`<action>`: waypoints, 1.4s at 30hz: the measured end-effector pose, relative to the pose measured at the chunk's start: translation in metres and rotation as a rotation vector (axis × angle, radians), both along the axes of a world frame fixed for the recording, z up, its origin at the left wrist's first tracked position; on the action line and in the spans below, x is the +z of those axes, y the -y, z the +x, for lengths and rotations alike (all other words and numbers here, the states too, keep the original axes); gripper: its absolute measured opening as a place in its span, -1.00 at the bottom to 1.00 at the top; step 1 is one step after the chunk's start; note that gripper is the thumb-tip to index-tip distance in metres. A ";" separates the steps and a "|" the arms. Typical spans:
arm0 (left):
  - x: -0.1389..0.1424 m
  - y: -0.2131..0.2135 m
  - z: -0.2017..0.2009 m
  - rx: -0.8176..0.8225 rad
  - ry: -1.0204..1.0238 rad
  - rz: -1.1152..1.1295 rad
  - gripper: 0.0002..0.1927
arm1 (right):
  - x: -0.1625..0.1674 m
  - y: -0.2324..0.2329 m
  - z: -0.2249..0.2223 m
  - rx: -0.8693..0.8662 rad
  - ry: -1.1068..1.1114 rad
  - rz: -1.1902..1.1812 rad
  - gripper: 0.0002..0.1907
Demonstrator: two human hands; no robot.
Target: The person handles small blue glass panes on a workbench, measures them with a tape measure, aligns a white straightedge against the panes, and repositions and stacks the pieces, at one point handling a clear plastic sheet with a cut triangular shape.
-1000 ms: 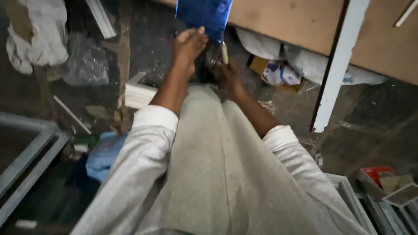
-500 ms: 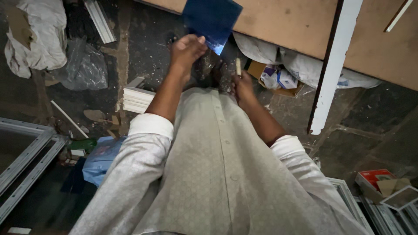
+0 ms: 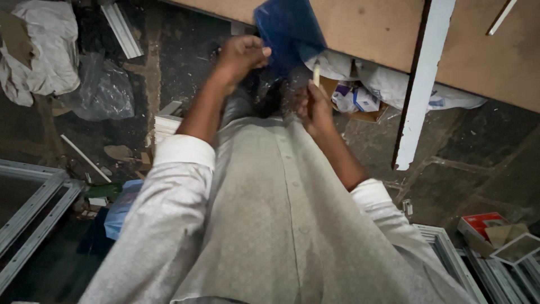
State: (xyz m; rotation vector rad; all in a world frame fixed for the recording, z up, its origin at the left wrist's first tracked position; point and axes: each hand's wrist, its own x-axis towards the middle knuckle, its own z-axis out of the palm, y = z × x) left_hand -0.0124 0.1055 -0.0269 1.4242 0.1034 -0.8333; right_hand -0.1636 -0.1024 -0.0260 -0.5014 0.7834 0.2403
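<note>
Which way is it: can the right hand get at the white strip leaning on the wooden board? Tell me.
Probably yes, with a stretch. The right hand holds a thin pale stick, so its fingers are busy, but nothing stands between it and the white strip off to its right against the wooden board.

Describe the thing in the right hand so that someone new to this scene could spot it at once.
Start at the brown wooden board across the top of the view, and drop to the blue sheet that the left hand holds at its edge. Just right of it, the right hand holds a short pale stick upright. It is far smaller than the long white strip leaning nearby.
</note>
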 end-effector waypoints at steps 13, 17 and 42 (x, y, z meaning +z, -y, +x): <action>0.042 -0.008 0.060 -0.458 0.008 0.094 -0.81 | 0.037 0.017 -0.006 -0.071 -0.111 -0.256 -0.79; 0.021 0.000 0.032 -0.130 -0.112 0.044 -0.83 | 0.021 0.006 -0.022 0.080 -0.285 -0.397 -0.67; -0.017 0.040 -0.060 0.515 -0.310 -0.227 -0.39 | -0.007 -0.019 -0.012 0.471 -0.137 -0.397 -0.78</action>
